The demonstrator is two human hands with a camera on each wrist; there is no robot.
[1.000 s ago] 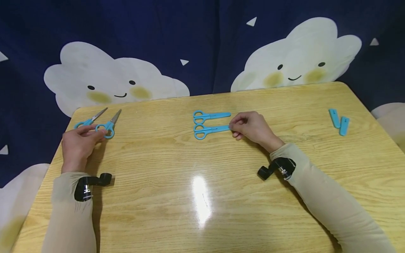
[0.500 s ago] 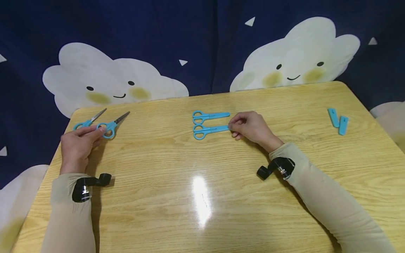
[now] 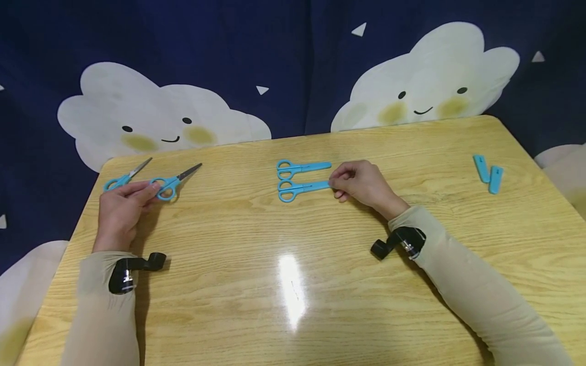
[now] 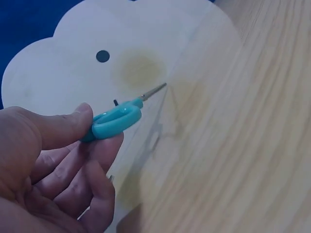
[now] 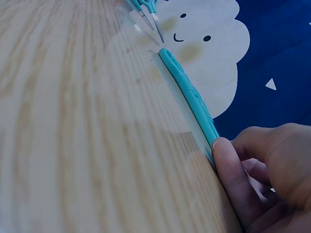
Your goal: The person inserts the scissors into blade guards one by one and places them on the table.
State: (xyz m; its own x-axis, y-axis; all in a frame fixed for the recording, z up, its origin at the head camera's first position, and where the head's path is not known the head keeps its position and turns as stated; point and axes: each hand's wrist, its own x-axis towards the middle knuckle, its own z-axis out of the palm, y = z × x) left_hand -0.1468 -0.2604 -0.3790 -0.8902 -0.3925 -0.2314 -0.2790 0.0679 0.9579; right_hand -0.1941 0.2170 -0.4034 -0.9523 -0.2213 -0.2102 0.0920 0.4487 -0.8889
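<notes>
Left hand (image 3: pixel 121 211): thumb on top, finger underneath, pinching one handle loop of bare-bladed scissors (image 3: pixel 167 187). I see that pair raised off the table (image 3: pixel 220 284), narrow grey metal blades together, pointing away and to the right. Handles are smooth light-blue moulded loops, plastic by the look. Remaining fingers loosely curled below it.

Second bare pair (image 3: pixel 120 181) lies just behind that hand near the table's left edge, same rounded loops and tapered metal.

Right hand (image 3: pixel 363 185): thumb and fingertips pinching the sheath end of the nearer covered scissors (image 3: pixel 297 189), mid-table. Can't tell from my feeds whether that pair sits fully flat. Farther covered scissors (image 3: pixel 304 167) are parallel, just behind; loops side by side, contact unclear. Both sheaths are slim, matching blue.

Two loose blue covers, left one (image 3: pixel 480 168) and right one (image 3: pixel 496 180), lie close together toward the table's right: flat, tapered tabs, small dark mark on each.

Tabletop is glossy, streaky wood grain; I get one white glare patch. Backdrop is dark blue curtain (image 3: pixel 284 46), printed with puffy white clouds and small triangles.
</notes>
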